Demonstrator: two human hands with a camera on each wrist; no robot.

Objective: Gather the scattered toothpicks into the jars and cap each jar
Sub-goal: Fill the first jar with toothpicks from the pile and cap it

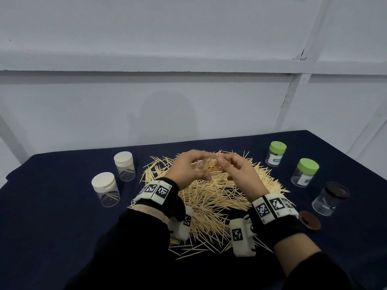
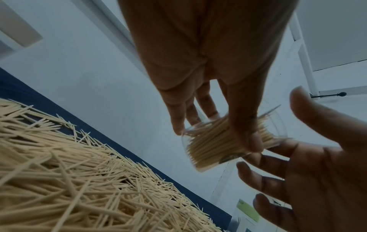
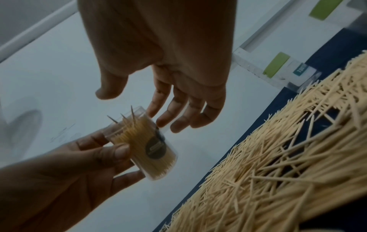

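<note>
My left hand (image 1: 195,165) grips a clear uncapped jar (image 1: 202,168) packed with toothpicks, held tilted above the big toothpick pile (image 1: 209,197) on the dark blue table (image 1: 62,206). In the right wrist view the jar (image 3: 147,146) shows a dark round label, and a few toothpick tips stick out of its mouth. My right hand (image 1: 226,164) hovers at the jar's mouth with loose fingers (image 3: 178,113) holding nothing. The left wrist view shows my thumb (image 2: 246,125) across the jar (image 2: 210,146).
Two white-capped jars (image 1: 105,189) (image 1: 124,165) stand to the left of the pile. Two green-capped jars (image 1: 276,153) (image 1: 305,172) and a dark-lidded jar (image 1: 330,197) stand to the right. A loose brown lid (image 1: 310,220) lies at the front right. The wall runs close behind the table.
</note>
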